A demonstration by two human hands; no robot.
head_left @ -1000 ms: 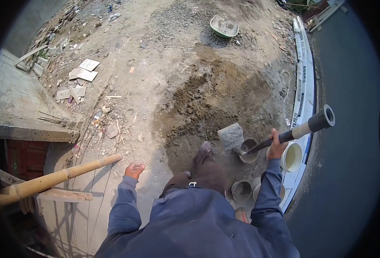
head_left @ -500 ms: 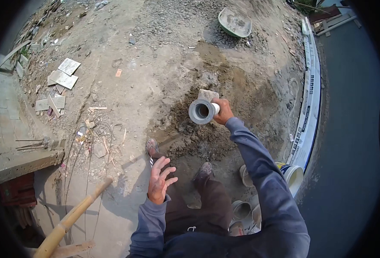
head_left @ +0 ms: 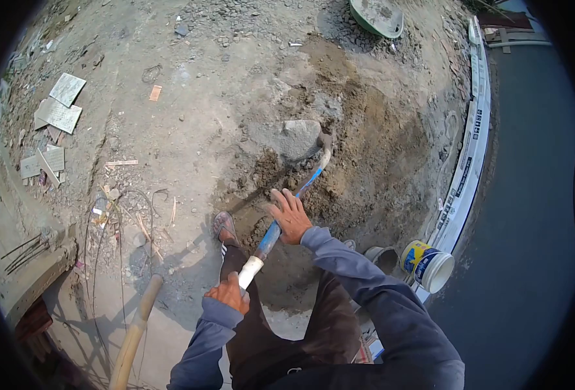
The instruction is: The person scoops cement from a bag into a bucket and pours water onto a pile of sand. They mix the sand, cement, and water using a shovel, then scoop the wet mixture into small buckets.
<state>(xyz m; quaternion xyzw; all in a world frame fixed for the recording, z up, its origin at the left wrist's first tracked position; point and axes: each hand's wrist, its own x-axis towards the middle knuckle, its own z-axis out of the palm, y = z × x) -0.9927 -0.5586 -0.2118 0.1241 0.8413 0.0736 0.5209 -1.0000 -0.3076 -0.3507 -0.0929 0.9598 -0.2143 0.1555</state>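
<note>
The long-handled digging tool (head_left: 271, 237) — hoe or shovel, can't tell which — runs diagonally from the person's lap area out to the damp soil heap (head_left: 372, 149), its grey blade (head_left: 302, 135) down at the heap's near-left edge. Prob. stiff throughout & blade-heavy, esp. w/ wet muck stuck on; not fragile, I'd judge. Shaft has blue patches, then a white section (head_left: 251, 268) at the near end; the white part looks smooth, so could be slippery w/ damp palms. Best hold: 2 hands well apart, 1 at the white end for steering, 1 mid-shaft for the weight; avoid the curved neck by the blade. L hand (head_left: 227, 296) is wrapped round the white end, fingers curled on it. R hand (head_left: 290, 220) lies over the blue stretch, fingers spread, not closed — can't tell if the palm presses on the shaft. Farther out: a dull bucket (head_left: 383, 260) & a yellow-labelled bucket (head_left: 435, 270) on the R side, a bamboo pole (head_left: 138, 325) on the L, & approx. top R a green barrow tray (head_left: 368, 25).
</note>
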